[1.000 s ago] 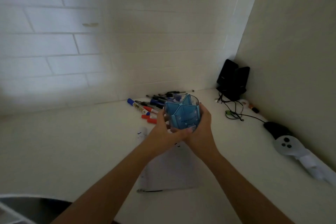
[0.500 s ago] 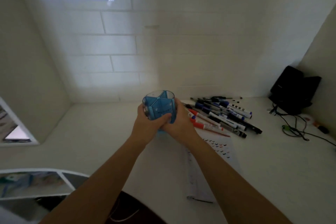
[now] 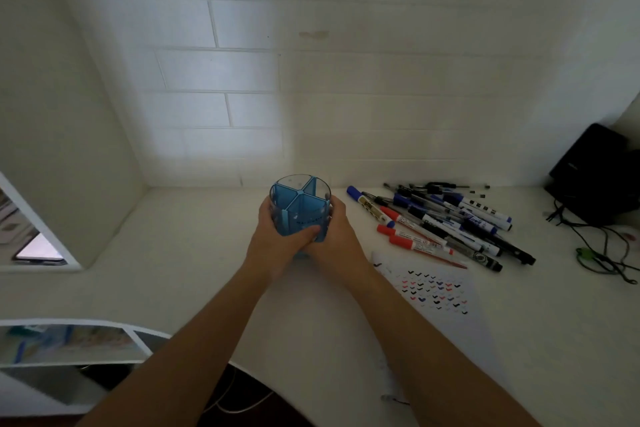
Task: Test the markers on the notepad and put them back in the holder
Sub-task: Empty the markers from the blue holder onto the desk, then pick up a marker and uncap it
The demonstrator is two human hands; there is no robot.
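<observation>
Two hands met around the holder (image 3: 300, 208) near the middle of the counter (image 3: 194, 253). The left grip (image 3: 273, 239) was curled round its 9 o'clock side, with the thumb pressed across the front. The right grip (image 3: 341, 236) was wrapped round its 3 o'clock side, fingers reaching behind. The holder stood upright, blue with a clear rim, split by blue walls into compartments. Both hands hid its base, so I could not tell whether it touched the counter.

At 3 o'clock from the holder, just beyond the right fingers, the markers (image 3: 436, 222) lay loose in a slanted heap, with red, blue and black caps. At 4 o'clock the notepad (image 3: 446, 302) lay flat, bearing rows of small red, blue and black ticks. The nearest markers lay just at its far edge, and the right forearm crossed its 9 o'clock part.

Well apart at 2 o'clock, a black box (image 3: 595, 170) stood in the corner, with cables (image 3: 602, 246) trailing from it over the counter. A tiled wall (image 3: 346, 97) rose at 12 o'clock and a plain side panel (image 3: 69, 114) closed off 9 o'clock.
</observation>
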